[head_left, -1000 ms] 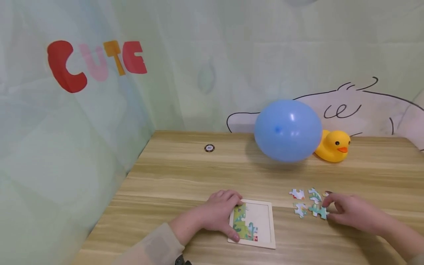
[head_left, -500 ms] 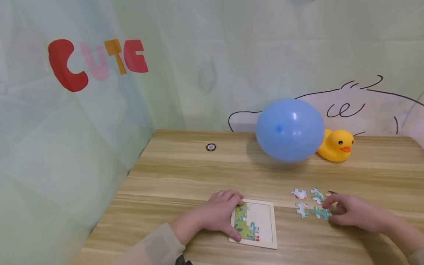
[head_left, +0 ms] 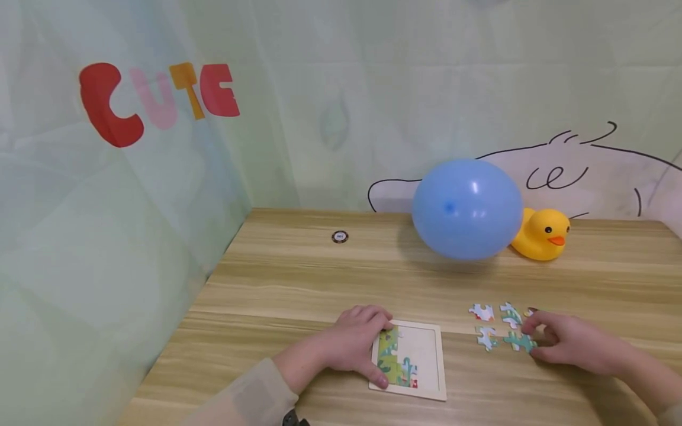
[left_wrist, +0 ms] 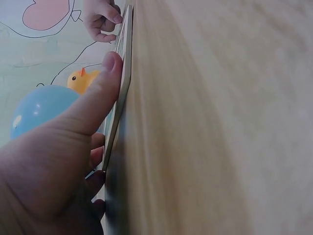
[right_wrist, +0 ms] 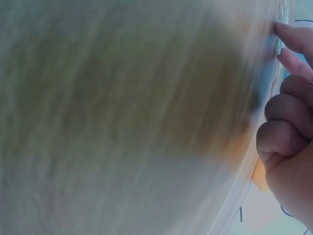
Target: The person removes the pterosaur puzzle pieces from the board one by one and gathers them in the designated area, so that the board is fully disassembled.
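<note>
My left hand holds the left side of a square wooden puzzle tray, thumb over its near edge and fingers at its far left corner. Joined green jigsaw pieces fill the tray's left side, with a small blue-and-red part beside them. Over to the right, my right hand pinches a teal-green puzzle piece between thumb and forefinger, flat at table level. The right wrist view shows the thumb at the piece and the other fingers folded.
Loose puzzle pieces lie around the right hand's fingertips, one partly hidden behind the hand. Farther back are a blue balloon, a yellow rubber duck and a poker chip. A printed cloth wall bounds the table's back and left.
The right hand has slid slightly right with the teal-green piece, widening the gap to the piece on its left. The left hand stays on the tray. The head view has shifted a little.
</note>
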Action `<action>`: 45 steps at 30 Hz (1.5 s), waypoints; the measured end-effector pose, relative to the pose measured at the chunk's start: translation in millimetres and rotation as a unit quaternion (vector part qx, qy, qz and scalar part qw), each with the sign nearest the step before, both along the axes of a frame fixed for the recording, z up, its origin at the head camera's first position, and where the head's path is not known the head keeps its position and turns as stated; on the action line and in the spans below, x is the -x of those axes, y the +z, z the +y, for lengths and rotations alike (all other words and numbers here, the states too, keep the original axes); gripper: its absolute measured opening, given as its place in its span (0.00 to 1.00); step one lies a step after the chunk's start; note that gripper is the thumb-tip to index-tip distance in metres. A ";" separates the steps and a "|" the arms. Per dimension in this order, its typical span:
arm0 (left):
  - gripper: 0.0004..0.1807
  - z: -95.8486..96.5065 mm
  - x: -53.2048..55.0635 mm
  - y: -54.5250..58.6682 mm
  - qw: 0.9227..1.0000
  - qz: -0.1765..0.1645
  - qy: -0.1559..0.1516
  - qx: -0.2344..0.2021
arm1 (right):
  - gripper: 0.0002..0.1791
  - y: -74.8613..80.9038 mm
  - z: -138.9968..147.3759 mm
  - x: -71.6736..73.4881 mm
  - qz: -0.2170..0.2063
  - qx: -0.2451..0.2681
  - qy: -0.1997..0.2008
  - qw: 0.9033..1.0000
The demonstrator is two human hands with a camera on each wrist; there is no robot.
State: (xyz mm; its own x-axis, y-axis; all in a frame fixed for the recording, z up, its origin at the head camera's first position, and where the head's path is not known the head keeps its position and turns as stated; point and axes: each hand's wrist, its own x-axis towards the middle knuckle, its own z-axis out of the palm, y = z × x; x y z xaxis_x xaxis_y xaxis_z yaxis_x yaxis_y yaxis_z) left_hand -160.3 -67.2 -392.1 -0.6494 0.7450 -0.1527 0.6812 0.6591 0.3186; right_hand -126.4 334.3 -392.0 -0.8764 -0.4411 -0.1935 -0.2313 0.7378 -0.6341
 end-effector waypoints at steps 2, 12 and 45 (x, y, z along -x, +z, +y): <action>0.50 0.2 0.2 -0.2 1.000 0.000 0.001 0.000 | 0.18 -0.4 0.8 0.1 -0.002 0.002 0.000 1.000; 0.52 2.1 1.5 -2.8 1.000 -0.003 0.002 0.001 | 0.19 9.4 -4.1 -3.0 0.021 0.005 0.000 1.000; 0.52 2.6 1.5 -6.2 1.000 0.011 0.014 0.001 | 0.19 9.3 -148.7 -1.8 0.010 -0.002 0.140 0.990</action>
State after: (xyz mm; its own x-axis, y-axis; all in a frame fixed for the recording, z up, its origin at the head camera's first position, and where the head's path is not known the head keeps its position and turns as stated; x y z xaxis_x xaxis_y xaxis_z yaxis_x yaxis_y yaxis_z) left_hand -161.8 -64.5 -398.3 -0.6739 0.7255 -0.1394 0.6686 0.6792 0.3028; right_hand -124.6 185.7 -382.7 -0.7229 -0.6669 -0.1807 -0.4397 0.6458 -0.6242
